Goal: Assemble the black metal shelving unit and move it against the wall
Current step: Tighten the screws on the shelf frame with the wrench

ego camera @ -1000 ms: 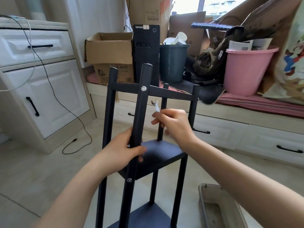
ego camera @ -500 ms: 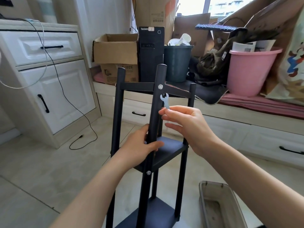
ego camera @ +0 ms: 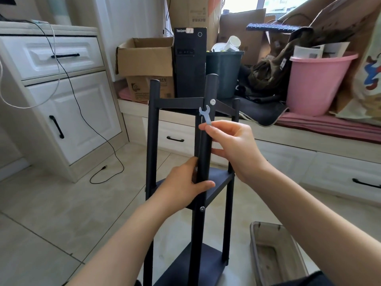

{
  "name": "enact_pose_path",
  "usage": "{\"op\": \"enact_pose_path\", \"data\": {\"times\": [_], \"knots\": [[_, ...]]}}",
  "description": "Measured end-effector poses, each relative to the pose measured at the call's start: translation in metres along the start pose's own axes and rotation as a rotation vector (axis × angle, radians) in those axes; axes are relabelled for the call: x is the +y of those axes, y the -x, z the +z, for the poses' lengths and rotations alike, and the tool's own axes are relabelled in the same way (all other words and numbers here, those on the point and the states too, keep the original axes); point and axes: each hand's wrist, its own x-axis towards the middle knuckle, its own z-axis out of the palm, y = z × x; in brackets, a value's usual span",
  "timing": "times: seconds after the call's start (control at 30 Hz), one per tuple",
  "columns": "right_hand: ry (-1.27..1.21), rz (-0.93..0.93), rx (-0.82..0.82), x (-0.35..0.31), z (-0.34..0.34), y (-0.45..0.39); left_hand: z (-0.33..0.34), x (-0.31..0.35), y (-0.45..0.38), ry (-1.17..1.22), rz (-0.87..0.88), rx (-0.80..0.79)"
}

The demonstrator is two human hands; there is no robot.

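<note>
The right hand (ego camera: 233, 149) is pinching the upright wrench (ego camera: 205, 114), seemingly just below the top-corner bolt (ego camera: 212, 101); the left hand (ego camera: 183, 184) is gripping the post (ego camera: 203, 162).

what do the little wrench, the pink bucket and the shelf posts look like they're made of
Wrench: thin flat stamped metal, pale silvery finish, pinched by the right hand. Pink bucket: moulded plastic, smooth with a soft sheen and rolled rim. Shelf post, gripped by the left hand: probably metal tube with matte black coating; a bright screw head passes through it.
</note>
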Motion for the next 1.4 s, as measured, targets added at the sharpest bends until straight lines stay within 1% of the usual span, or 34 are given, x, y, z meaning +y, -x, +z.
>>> {"op": "enact_pose_path", "data": {"times": [0.07, 0.1, 0.17, 0.27, 0.33, 0.37, 0.4, 0.47, 0.5, 0.57, 0.6, 0.67, 0.77, 0.83, 0.97, 1.27, 1.4], "knots": [[-0.018, 0.022, 0.007, 0.002, -0.004, -0.003, -0.005, -0.004, 0.001, 0.004, -0.016, 0.02], [-0.035, 0.037, 0.009, 0.003, -0.007, -0.005, -0.008, -0.006, 0.001, 0.001, -0.023, 0.056], [-0.074, 0.067, 0.013, 0.005, -0.014, -0.007, -0.018, -0.011, 0.002, -0.013, -0.043, 0.177], [-0.106, 0.09, 0.013, 0.008, -0.025, -0.011, -0.034, -0.023, 0.003, -0.064, -0.087, 0.399], [-0.109, 0.094, -0.001, 0.008, -0.033, -0.012, -0.04, -0.033, 0.004, -0.105, -0.171, 0.466], [-0.108, 0.094, -0.01, 0.008, -0.036, -0.013, -0.042, -0.039, 0.003, -0.107, -0.236, 0.452], [-0.108, 0.096, -0.019, 0.008, -0.039, -0.014, -0.042, -0.045, 0.003, -0.1, -0.318, 0.398], [-0.108, 0.101, -0.034, 0.009, -0.043, -0.014, -0.042, -0.055, 0.004, -0.046, -0.48, 0.197], [-0.107, 0.102, -0.039, 0.009, -0.044, -0.014, -0.041, -0.059, 0.005, 0.0, -0.534, 0.086], [-0.109, 0.101, -0.047, 0.01, -0.045, -0.014, -0.038, -0.065, 0.008, 0.053, -0.563, -0.087], [-0.115, 0.101, -0.052, 0.011, -0.046, -0.014, -0.036, -0.067, 0.008, 0.062, -0.549, -0.128], [-0.123, 0.098, -0.054, 0.012, -0.047, -0.014, -0.031, -0.072, 0.008, 0.101, -0.511, -0.136], [-0.104, 0.083, -0.031, 0.014, -0.049, -0.014, -0.027, -0.076, 0.004, 0.159, -0.503, -0.078], [-0.081, 0.068, -0.016, 0.014, -0.052, -0.015, -0.026, -0.078, 0.001, 0.164, -0.502, -0.054], [-0.006, 0.046, -0.003, 0.014, -0.056, -0.017, -0.023, -0.079, -0.001, 0.172, -0.493, -0.054], [0.166, -0.012, 0.09, 0.017, -0.054, -0.021, -0.009, -0.069, 0.005, 0.196, -0.479, -0.271], [0.173, -0.018, 0.105, 0.023, -0.057, -0.023, 0.001, -0.068, 0.003, 0.187, -0.471, -0.287]]}}
